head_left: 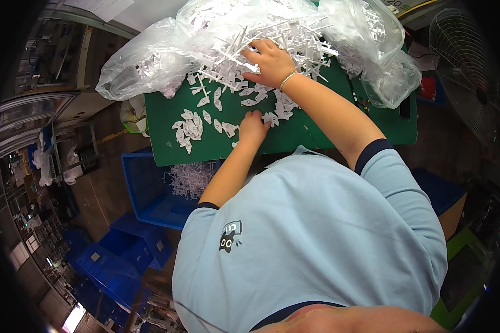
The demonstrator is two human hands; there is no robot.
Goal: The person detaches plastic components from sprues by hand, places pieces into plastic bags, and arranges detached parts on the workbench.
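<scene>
I am resting my right hand point(275, 65) on a heap of white plastic pieces point(304, 49), fingers parted and bent; a white piece point(252, 68) is showing between thumb and fingers, but I can't tell whether I am gripping it. My left hand point(252, 131) is lying over the green tabletop point(168, 119) near its front edge, fingers curled in, the tips too hidden to tell if they are pinching anything. A small white part point(270, 119) is sitting just beside them. Loose flat pieces point(190, 129) are lying further left. Clear plastic bags point(126, 66) are clouding their contents, some running past the top edge. My left forearm and the tabletop are partly covering a blue bin point(150, 206) holding thin white sticks point(190, 180).
</scene>
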